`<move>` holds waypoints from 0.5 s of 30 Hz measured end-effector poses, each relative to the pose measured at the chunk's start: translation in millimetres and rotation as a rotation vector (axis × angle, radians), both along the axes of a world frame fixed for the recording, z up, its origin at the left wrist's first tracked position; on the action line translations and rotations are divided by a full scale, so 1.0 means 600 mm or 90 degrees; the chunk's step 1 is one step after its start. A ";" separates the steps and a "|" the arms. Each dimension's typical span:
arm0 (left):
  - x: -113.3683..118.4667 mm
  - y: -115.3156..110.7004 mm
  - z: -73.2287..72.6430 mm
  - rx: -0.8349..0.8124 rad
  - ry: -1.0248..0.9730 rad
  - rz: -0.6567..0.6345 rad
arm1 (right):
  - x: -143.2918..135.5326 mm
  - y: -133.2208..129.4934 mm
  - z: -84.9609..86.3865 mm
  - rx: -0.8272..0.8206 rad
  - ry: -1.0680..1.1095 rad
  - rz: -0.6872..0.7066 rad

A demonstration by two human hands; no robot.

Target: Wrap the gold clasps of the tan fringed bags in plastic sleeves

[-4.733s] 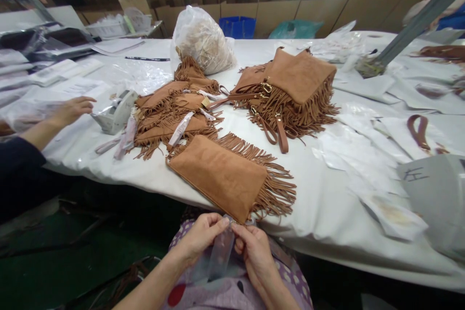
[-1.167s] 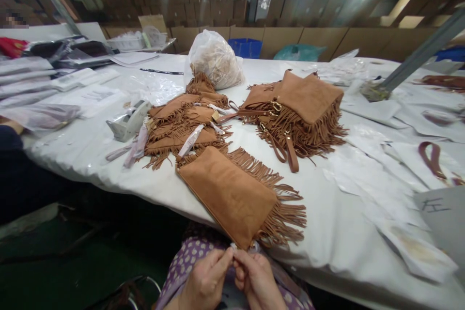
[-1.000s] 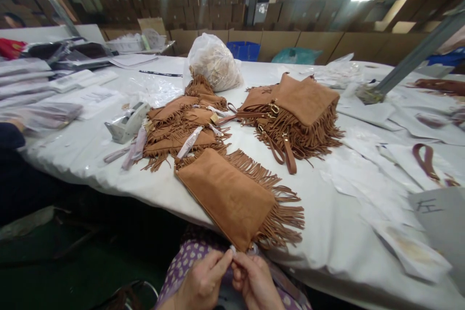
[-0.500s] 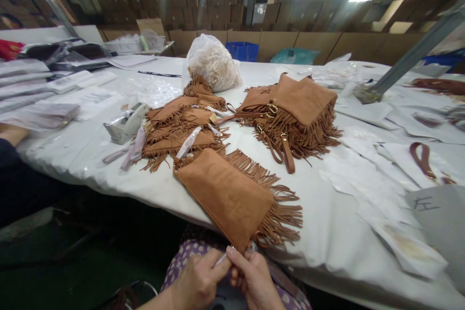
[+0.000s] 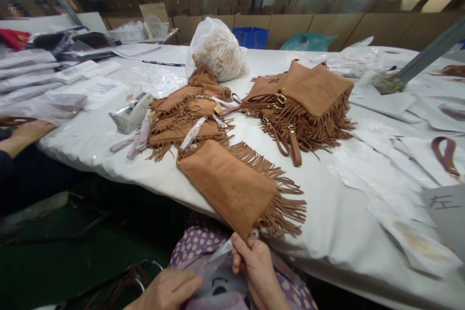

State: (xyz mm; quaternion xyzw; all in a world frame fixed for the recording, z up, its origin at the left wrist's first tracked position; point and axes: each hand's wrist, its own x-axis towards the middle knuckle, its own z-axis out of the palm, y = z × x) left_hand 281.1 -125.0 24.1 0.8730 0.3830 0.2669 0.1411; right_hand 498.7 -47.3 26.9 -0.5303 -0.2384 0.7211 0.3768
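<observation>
A tan suede pouch (image 5: 232, 184) with long fringe lies at the table's front edge, its near corner hanging over it. At that corner, my right hand (image 5: 256, 264) is closed in a pinch on clear plastic film (image 5: 222, 251). Down to the left over the lap, the fingers of my left hand (image 5: 169, 286) are drawn together on the film's other end, slightly blurred. What sits under the right fingertips is hidden. Beyond the pouch is a pile of fringed pouches (image 5: 181, 126) with wrapped straps. More pouches (image 5: 316, 89) are stacked to the right.
A tape dispenser (image 5: 131, 114) stands left of the pile. Behind is a stuffed plastic bag (image 5: 218, 48). Loose papers (image 5: 385, 179) and a wrist strap (image 5: 443, 155) lie on the right. At far left, a co-worker's hand (image 5: 31, 135) rests near packed bags (image 5: 47, 101).
My left hand has moved down and left, away from my right hand, and film now shows between them. The co-worker's hand has come further into view. The camera view has shifted slightly.
</observation>
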 end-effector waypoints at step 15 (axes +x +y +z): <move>0.173 0.107 0.045 -0.680 -0.453 0.314 | 0.017 0.012 0.004 0.066 -0.117 0.050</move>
